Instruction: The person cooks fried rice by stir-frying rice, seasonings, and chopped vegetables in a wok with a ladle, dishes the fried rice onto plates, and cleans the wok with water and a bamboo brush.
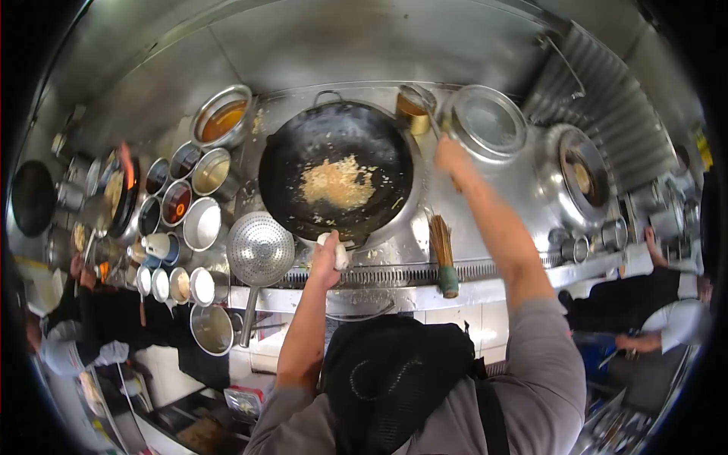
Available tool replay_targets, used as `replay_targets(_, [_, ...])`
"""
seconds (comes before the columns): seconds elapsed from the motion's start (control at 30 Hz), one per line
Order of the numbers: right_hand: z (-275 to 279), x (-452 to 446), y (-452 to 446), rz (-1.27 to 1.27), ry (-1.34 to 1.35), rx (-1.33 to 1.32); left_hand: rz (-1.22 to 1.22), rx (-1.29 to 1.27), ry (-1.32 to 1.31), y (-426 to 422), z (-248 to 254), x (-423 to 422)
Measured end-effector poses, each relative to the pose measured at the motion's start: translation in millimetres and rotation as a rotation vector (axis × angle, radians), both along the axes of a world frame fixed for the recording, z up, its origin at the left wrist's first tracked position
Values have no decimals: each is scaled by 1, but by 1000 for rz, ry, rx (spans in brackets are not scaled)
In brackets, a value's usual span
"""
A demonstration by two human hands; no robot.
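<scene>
A black wok (288, 159) sits on the steel range, with pale, rice-like food (337, 182) spread over its bottom. At the wok's near rim, my left hand (326, 260) grips a white cloth (341, 254). My right hand (453, 157), to the right of the wok, is wrapped round the handle of a ladle (419, 97). The ladle's bowl is over a gold-coloured can (412, 120) at the wok's back right; what the bowl holds is too small to tell.
A perforated strainer (260, 249), seasoning containers (202, 224) and a pot of amber liquid (225, 119) stand left. A bamboo brush (444, 258) lies right of the wok, near a lidded pot (489, 125). Co-workers (61, 341) (667, 318) stand at both sides.
</scene>
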State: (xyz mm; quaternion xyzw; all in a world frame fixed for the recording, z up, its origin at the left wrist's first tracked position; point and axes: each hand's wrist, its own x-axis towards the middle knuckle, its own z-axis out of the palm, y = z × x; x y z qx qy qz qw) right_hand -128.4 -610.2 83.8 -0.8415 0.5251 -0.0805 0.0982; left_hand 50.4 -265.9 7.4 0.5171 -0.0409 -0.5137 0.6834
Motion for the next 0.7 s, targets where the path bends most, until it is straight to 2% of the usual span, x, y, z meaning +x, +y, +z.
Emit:
replay_targets(0.03, [0, 11, -39, 35, 6, 1, 21, 83, -47, 7, 4, -2])
replay_targets(0.1, [-6, 19, -108, 564, 45, 575, 46, 146, -130, 34, -12, 7])
replay_targets(0.13, [-6, 20, -119, 579, 54, 575, 107, 202, -146, 57, -13, 14])
replay_targets(0.2, [-10, 21, -120, 531, -119, 507, 164, 256, -220, 115, -19, 25])
replay_targets(0.23, [-17, 23, -77, 307, -23, -43, 137, 191, -254, 148, -31, 33])
replay_targets(0.27, [-15, 23, -80, 304, -13, -41, 174, 216, -249, 167, -26, 34])
replay_targets(0.33, [-8, 22, -94, -67, -338, 827, 23, 243, -307, 197, -27, 46])
replay_targets(0.37, [-3, 22, -96, -72, -327, 816, 21, 232, -295, 199, -40, 48])
replay_targets(0.43, [15, 22, -67, -94, -415, 784, -181, 328, -525, 209, -66, 61])
replay_targets(0.47, [24, 20, -52, -104, -453, 771, -189, 333, -517, 207, -68, 65])
replay_targets(0.5, [32, 9, -36, -114, -442, 780, -262, 416, -785, 200, -68, 68])
replay_targets(0.53, [40, -10, -19, -61, -383, 581, -339, 494, -1055, 194, -68, 70])
replay_targets(0.57, [38, -30, -7, -8, -324, 387, -299, 402, -945, 190, -70, 74])
replay_targets(0.63, [-24, -97, -13, 350, -363, -373, -310, 483, -1034, 186, -65, 75])
replay_targets(0.67, [-24, -124, 5, 162, -295, -261, -314, 575, -1122, 191, -63, 71])
replay_targets(0.7, [-16, -140, 22, -4, -224, -140, -274, 508, -1329, 192, -66, 69])
